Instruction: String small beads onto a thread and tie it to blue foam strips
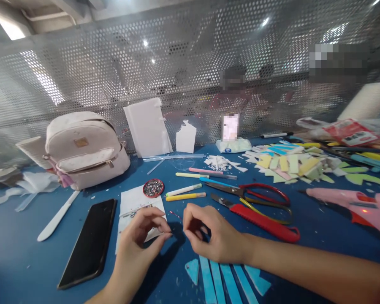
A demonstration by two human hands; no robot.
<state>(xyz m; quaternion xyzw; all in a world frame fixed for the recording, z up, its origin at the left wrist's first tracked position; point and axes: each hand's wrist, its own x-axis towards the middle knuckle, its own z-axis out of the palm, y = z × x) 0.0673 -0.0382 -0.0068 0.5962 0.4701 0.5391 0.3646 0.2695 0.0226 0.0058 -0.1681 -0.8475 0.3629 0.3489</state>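
Observation:
My left hand (145, 237) is pinched over the white paper sheet (126, 199), with a tiny dark speck at its fingertips that is too small to name. Facing it, my right hand (213, 232) has its fingers curled toward the thumb; what it holds, if anything, is hidden. A thin reddish strand (175, 214) shows between the hands, and I cannot tell whether either touches it. On the sheet stands a round red dish (153, 188) of small dark and silvery bits. Blue strips (208, 280) lie below my right hand.
Left are a phone (88, 242), a white knife-like tool (57, 217) and a backpack (85, 147). Several markers (186, 196), scissors (240, 190), a red cutter (262, 221) and a pink glue gun (345, 198) lie ahead and right. Paper pieces (291, 164) are heaped behind.

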